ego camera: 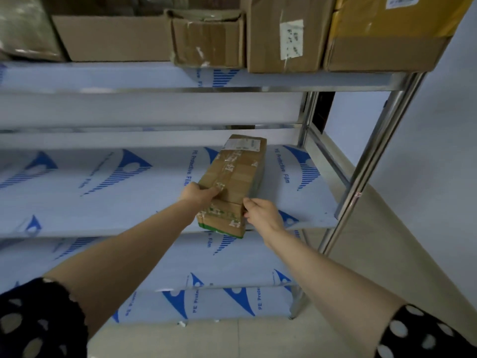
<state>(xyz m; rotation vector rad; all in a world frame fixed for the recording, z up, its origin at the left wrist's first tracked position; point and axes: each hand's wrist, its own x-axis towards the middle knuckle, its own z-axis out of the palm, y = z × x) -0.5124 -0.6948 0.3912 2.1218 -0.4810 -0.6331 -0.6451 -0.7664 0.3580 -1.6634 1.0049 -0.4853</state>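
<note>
While flat on shelf [103, 202], parcel [233, 177] clamped between left grip [198, 196] and right grip [260, 211].

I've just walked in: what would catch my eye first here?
The long brown taped cardboard parcel lying on the middle steel shelf, gripped at its near end by the left hand and right hand. Next, the shelf's white film with blue print, and the row of cardboard boxes on the shelf above.

We see a long, taped cardboard parcel [233, 177] lying flat on the film-covered shelf [103, 202]. Its near end reaches the front edge.
</note>
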